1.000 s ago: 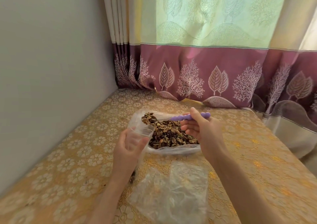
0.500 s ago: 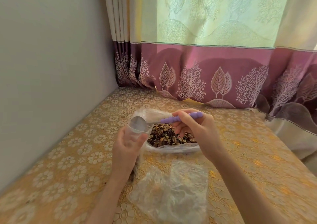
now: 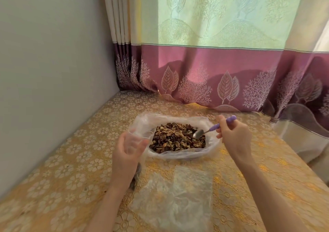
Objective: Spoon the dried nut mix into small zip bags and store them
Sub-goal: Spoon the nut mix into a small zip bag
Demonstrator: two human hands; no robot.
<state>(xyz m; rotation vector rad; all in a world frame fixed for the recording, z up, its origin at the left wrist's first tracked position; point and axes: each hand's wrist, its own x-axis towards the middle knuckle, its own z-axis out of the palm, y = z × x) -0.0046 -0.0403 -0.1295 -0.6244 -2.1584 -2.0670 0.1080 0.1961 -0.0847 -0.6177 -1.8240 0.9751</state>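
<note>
Right hand [image 3: 235,139] grip pinches spoon [image 3: 211,129]; left hand [image 3: 127,149] grips zip bag [image 3: 136,139]

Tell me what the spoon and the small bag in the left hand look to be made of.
Spoon: the bowl looks like polished metal, grey with a bright glint; the handle seems matte lilac plastic, moulded in rounded bumps. Small zip bag: thin clear plastic film, since the left hand shows through it, with soft glossy creases.
</note>
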